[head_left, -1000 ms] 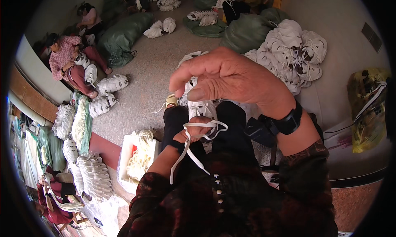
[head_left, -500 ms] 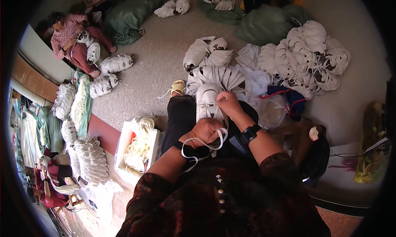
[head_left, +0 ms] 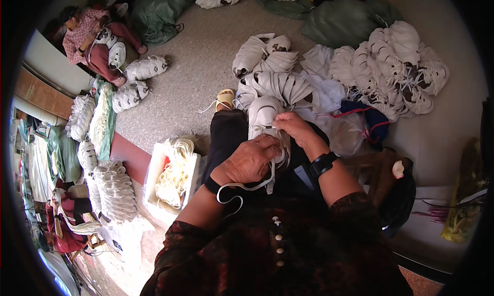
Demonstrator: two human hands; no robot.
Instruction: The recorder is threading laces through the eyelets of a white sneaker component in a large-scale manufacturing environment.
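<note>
A white sneaker [head_left: 264, 109] rests on my lap between my legs, its toe pointing away from me. My left hand [head_left: 251, 159] is closed over the shoe's near part, fingers bent at the lacing area. A white shoelace [head_left: 237, 186] comes out by those fingers and hangs in a loop below the wrist, its loose end dangling. On the shoe's right side, near the toe end of the lacing area, my right hand [head_left: 295, 128] pinches with thumb and forefinger. What lies between those fingertips is too small to make out.
Sneaker uppers [head_left: 278, 90] lie in rows beyond my knees, with a large heap [head_left: 391, 64] at the right. An open white box [head_left: 193, 183] of laces stands at my left. Green sacks [head_left: 350, 20] lie farther off. A seated person [head_left: 87, 38] handles shoes at the far left.
My left hand has moved up and right over the shoe, its fingers nearer the right hand. The lace loop has dropped lower. The right hand stays near the lacing area, now closer to the shoe.
</note>
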